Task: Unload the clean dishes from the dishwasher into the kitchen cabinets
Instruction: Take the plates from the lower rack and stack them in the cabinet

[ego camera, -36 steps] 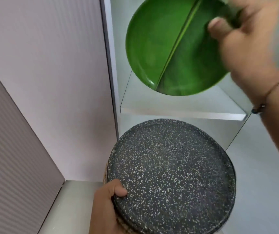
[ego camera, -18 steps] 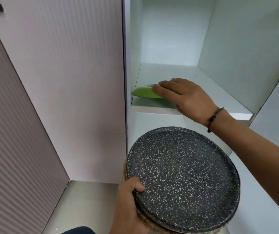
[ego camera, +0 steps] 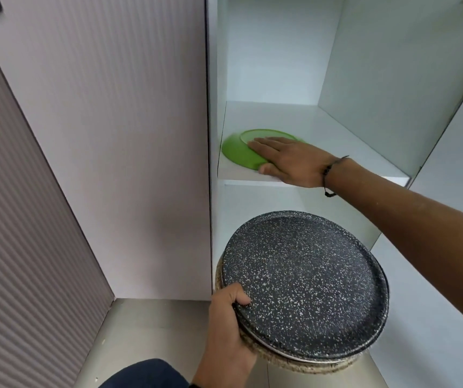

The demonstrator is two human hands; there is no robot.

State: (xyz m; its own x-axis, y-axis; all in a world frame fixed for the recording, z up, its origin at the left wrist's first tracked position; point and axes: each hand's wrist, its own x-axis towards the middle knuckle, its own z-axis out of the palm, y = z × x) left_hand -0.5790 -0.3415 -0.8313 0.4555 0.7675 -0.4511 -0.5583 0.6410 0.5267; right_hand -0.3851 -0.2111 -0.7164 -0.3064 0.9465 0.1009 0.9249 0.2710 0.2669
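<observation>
A green plate [ego camera: 237, 149] lies upside down on the white cabinet shelf [ego camera: 345, 133], near its left front corner. My right hand [ego camera: 286, 158] lies flat on top of it, fingers straight and thumb at the plate's near rim. My left hand [ego camera: 229, 329] grips the left edge of a stack of plates [ego camera: 303, 287] held low in front of the cabinet; the top one is black with white speckles, and a beige speckled plate shows underneath.
The open cabinet has white side walls and a second compartment [ego camera: 252, 203] below the shelf. A pale ribbed cabinet door [ego camera: 98, 135] stands to the left. A grey countertop [ego camera: 152, 326] lies below. The open door [ego camera: 448, 219] is on the right.
The green plate went from held tilted up high to lying on the shelf. My right hand came down with it and now lies flat on it. The stack in my left hand stayed put.
</observation>
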